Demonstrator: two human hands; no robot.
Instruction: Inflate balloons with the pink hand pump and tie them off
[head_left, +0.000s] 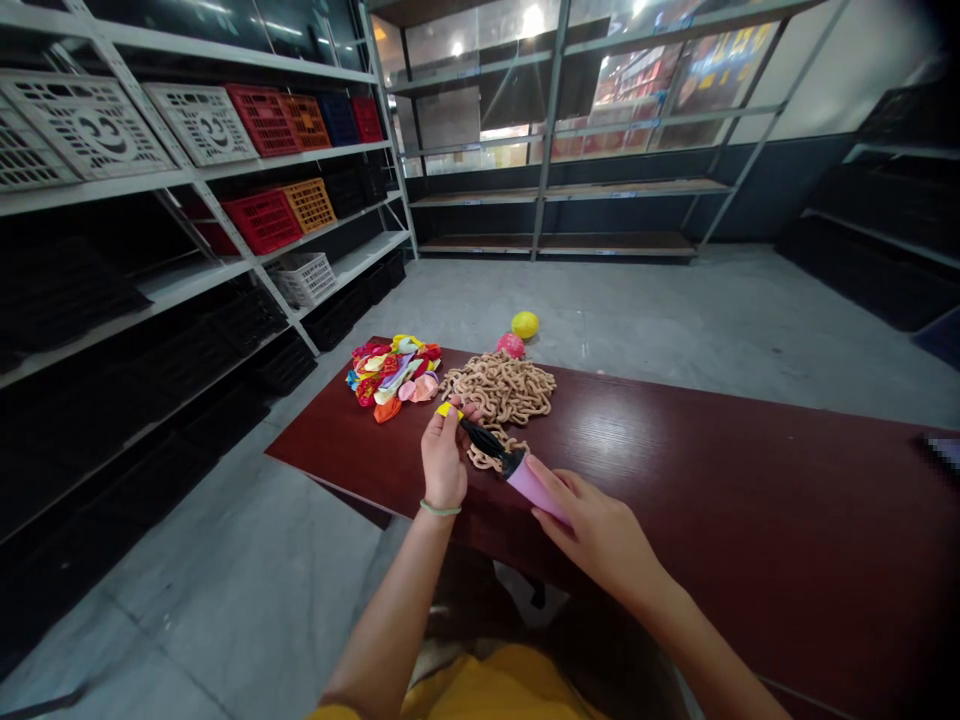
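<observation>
A big heap of tan chain (499, 388) sits on the dark red counter (712, 480). On the near side of the heap, the left hand (444, 460) has its fingers pinched together on a little yellow balloon (450, 410). A green band (440, 509) goes around that wrist. The balloon is by the black tip of a hand pump (536, 490). I cannot tell how far the tip goes into it. The pump tilts, with its tip toward the heap and its pale purple end away from it. The right hand (592, 515) has its fingers curled around the purple end, nearer to the person than the heap is. A loose bit of chain (484, 455) lies just in front of the heap, partly under the pump. Left of the heap is a pile of flat, bright balloons (394, 372). Past the heap are a round pink ball (511, 346) and, farther on, a yellow ball (525, 325).
</observation>
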